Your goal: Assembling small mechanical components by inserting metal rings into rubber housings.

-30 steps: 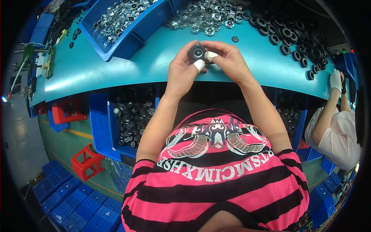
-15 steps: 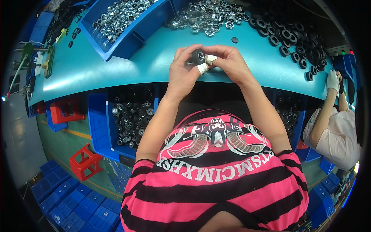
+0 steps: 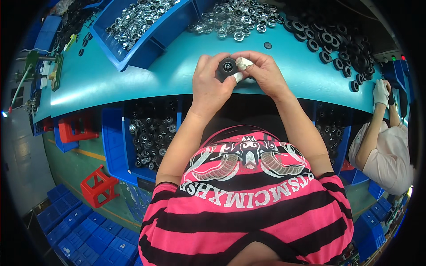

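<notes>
Between both hands, above the teal table's near edge, is a small black toy wheel with a silvery hub facing up. My left hand curls round its left side, thumb below it. My right hand grips it from the right with finger and thumb. White tape wraps both thumbs. Beyond the hands lie a heap of clear and silvery wheel hubs and, farther right, a pile of black tyres. One small black disc sits alone between them.
A blue bin of shiny hubs stands at the back left of the teal table. Below the edge, a blue crate adjoins finished-looking black wheels. Red stools stand on the floor. A co-worker's gloved hand is at far right.
The wheel has been turned so its hub faces up more fully. Both hands have shifted slightly, with the right finger and thumb now at the wheel's right rim.
</notes>
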Available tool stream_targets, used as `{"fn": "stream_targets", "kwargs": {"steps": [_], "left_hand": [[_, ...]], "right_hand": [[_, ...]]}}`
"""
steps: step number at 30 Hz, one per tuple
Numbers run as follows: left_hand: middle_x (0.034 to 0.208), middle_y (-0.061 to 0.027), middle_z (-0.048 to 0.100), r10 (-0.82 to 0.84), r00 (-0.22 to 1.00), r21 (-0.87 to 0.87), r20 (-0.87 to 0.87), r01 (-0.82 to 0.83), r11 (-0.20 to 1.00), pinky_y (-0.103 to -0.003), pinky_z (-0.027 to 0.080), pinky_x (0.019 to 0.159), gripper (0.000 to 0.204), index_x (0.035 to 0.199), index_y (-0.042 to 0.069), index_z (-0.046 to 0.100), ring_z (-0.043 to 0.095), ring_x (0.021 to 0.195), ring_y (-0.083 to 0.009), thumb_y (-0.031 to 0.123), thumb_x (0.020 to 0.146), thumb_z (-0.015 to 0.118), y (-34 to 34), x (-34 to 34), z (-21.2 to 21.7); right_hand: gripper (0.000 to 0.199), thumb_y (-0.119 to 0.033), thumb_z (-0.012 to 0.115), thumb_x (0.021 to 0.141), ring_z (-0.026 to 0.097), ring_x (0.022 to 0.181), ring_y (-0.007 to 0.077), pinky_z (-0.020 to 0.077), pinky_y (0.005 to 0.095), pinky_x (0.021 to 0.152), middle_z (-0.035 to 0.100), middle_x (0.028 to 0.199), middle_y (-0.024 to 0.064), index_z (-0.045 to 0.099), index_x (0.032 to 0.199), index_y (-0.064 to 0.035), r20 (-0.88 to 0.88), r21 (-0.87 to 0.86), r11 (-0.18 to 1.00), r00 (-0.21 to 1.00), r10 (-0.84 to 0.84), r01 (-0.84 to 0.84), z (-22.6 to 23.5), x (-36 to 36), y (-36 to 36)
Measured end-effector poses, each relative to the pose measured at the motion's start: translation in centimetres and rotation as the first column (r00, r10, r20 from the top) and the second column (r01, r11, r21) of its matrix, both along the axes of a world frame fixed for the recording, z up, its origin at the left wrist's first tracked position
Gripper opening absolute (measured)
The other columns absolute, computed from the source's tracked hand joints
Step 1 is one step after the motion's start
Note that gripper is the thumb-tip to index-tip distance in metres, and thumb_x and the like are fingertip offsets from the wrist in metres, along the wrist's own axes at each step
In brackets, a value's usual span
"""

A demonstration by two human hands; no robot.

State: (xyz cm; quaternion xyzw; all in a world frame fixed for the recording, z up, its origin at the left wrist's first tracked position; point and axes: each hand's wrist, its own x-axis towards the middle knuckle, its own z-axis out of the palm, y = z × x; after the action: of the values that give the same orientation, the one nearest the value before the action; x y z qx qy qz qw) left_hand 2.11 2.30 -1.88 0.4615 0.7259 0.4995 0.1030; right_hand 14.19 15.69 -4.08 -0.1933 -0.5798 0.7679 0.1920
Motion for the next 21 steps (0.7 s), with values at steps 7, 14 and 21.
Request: {"fn": "stream_targets", "kwargs": {"steps": [7,14,21], "left_hand": [[0.093,-0.0054,0.057,0.0,1.0,-0.003,0.003,0.0,1.0,-0.026,0.047,0.062,0.041,0.112,0.004,0.069,0.057,0.074,-0.0135,0.006,0.072,0.08,0.0,0.0,-0.6],[0.092,-0.011,0.059,0.033,0.949,-0.067,-0.313,-0.056,0.996,-0.035,0.049,0.072,0.043,0.111,0.003,0.066,0.059,0.081,-0.0261,0.011,0.072,0.082,-6.9,-2.8,2.4],[0.105,-0.0167,0.069,0.168,0.89,-0.823,-0.423,-0.455,0.341,-0.043,0.051,0.086,0.053,0.119,0.003,0.065,0.065,0.099,-0.0363,0.013,0.07,0.082,-26.8,-8.9,2.3]], "right_hand": [[0.028,-0.005,0.063,0.091,0.065,0.085,0.0112,0.0546,0.0265,0.073,0.069,0.097,0.006,0.063,0.119,-0.0004,-0.035,-0.027,0.999,0.999,-0.031,0.03,0.6,-0.1,-0.2],[0.019,-0.015,0.066,0.092,0.063,0.079,0.0085,0.0524,0.0261,0.069,0.07,0.091,0.0003,0.071,0.106,-0.0031,0.087,0.351,0.934,0.991,-0.103,0.066,2.5,0.8,5.4],[0.037,-0.035,0.069,0.086,0.067,0.096,0.0299,0.0531,0.0401,0.086,0.07,0.102,0.0139,0.072,0.113,-0.0096,0.123,0.992,0.106,0.748,-0.652,-0.071,3.8,-0.6,23.0]]}}
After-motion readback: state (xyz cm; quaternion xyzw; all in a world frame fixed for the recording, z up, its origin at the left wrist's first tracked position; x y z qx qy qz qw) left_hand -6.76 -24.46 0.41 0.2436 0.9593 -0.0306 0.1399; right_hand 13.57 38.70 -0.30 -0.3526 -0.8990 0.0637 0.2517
